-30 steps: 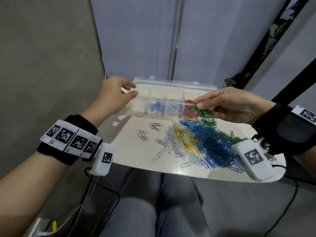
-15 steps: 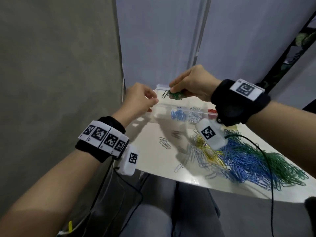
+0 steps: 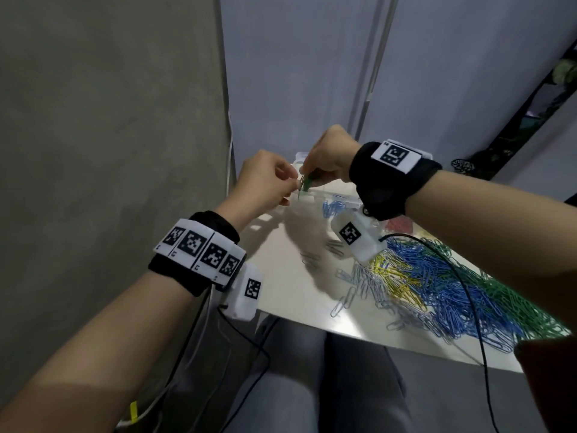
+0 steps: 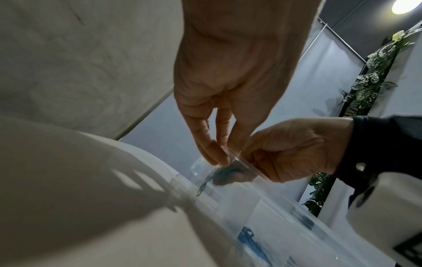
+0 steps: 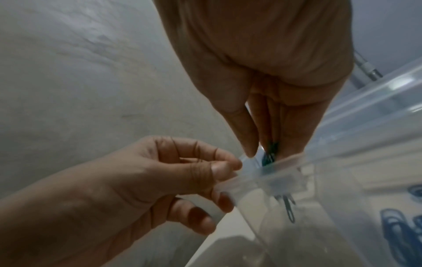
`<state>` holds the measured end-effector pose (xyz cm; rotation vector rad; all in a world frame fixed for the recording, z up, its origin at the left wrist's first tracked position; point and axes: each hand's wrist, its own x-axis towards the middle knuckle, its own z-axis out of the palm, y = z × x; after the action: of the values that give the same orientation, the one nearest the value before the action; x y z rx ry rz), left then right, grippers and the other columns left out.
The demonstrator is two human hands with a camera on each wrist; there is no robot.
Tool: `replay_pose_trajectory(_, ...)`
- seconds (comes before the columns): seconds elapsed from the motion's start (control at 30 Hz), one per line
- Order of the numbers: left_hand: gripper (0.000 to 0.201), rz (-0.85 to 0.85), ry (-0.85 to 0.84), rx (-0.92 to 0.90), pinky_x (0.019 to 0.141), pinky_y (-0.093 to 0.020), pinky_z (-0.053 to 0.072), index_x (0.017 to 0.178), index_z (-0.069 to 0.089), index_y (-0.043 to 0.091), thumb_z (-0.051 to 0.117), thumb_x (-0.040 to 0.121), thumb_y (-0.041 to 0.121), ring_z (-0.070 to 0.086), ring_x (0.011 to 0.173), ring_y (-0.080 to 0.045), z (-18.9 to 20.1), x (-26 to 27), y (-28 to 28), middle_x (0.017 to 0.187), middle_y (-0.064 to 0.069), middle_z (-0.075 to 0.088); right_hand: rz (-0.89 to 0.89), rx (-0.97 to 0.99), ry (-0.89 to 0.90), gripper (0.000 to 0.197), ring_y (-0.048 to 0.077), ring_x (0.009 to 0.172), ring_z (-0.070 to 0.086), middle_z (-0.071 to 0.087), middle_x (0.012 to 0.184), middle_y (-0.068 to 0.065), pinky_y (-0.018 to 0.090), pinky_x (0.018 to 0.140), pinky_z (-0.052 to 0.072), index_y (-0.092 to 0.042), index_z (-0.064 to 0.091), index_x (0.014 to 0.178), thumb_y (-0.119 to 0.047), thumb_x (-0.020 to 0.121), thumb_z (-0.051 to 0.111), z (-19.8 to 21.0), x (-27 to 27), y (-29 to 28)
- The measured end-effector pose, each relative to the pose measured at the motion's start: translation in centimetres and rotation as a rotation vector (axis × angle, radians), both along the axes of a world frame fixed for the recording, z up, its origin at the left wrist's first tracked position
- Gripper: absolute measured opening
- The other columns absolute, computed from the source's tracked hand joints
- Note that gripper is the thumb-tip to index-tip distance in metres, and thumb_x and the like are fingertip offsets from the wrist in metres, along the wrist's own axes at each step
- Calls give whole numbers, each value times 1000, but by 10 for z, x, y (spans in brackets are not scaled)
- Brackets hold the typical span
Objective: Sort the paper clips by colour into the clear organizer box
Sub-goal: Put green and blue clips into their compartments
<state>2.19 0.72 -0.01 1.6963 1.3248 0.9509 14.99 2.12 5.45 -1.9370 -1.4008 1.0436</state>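
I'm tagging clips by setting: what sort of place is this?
Probably an office or lab recording booth: a small pale table between a grey wall and bluish partition panels, with a leafy plant behind.

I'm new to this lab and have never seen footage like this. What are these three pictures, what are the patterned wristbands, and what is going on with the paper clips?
No machine here: a person wears cameras. One picture is from the head, the others look along each wrist; the wristbands carry printed black-and-white markers. On the white table lies a mixed heap of blue, green, yellow and silver paper clips beside a clear plastic organizer box. The right hand pinches a small bunch of green paper clips over the box's end compartment. The left hand has its fingers at that end's rim, apparently steadying it.
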Motion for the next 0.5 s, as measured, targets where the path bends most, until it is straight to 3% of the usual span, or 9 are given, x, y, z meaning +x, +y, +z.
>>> replay_pose_trajectory(0.1,4,3,0,-11,54,-29,57,79,67,3,70,82,3,62,58,-21,-1,0,1,75,-13,65,18,-32,17,24,38,78,68,65,88,30,45,77,59,17,60,101,7,80,69,3,4,-1)
replay_pose_trajectory(0.2,10,3,9,-8,54,-30,57,74,65,7,69,82,3,62,58,-21,-1,1,1,72,-11,64,21,-6,59,26,40,82,68,64,91,31,44,73,59,19,58,104,7,82,66,12,13,-8)
replay_pose_trajectory(0.3,13,1,5,-17,51,-26,54,74,64,8,65,85,1,62,60,-21,-1,1,0,71,-8,62,25,31,109,24,37,74,67,64,86,31,41,66,59,19,59,101,7,82,65,24,28,-21)
replay_pose_trajectory(0.5,20,23,11,-16,55,-30,57,70,61,10,61,87,-1,65,62,-23,-2,1,0,69,-6,60,26,81,105,13,32,68,65,65,83,30,42,69,60,16,62,93,7,84,63,40,78,-59)
